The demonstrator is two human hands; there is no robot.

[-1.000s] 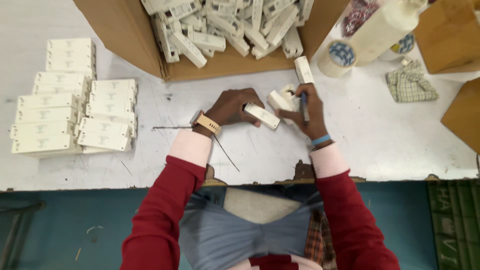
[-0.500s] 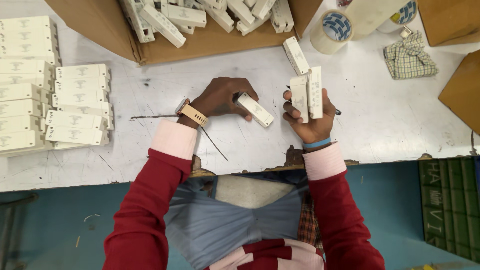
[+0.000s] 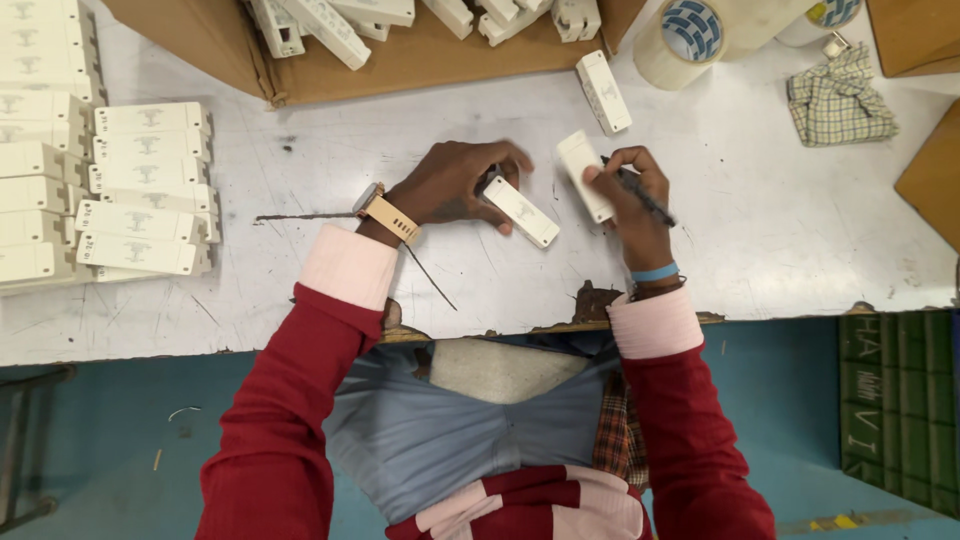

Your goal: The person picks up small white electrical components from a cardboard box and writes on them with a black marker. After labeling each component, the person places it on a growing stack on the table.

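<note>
My left hand (image 3: 450,185) presses a white rectangular plastic housing (image 3: 522,212) flat on the white table (image 3: 760,230), fingers curled over its upper end. Just to its right, my right hand (image 3: 632,205) grips a second white housing (image 3: 580,170) with thumb and fingers, and a thin dark pen-like tool (image 3: 642,196) lies slanted across the same fingers. The two housings sit close together without touching. A third white housing (image 3: 603,92) lies loose on the table above my right hand.
An open cardboard box (image 3: 430,60) with several white housings stands at the back. Stacks of the same housings (image 3: 140,190) fill the left. A tape roll (image 3: 685,35), a checked cloth (image 3: 838,95), a thin wire (image 3: 300,216) and cardboard (image 3: 935,170) are nearby.
My right hand has come down from holding two housings upright; only one shows in it now, with the pen across the fingers. My left hand has stayed on its housing.
</note>
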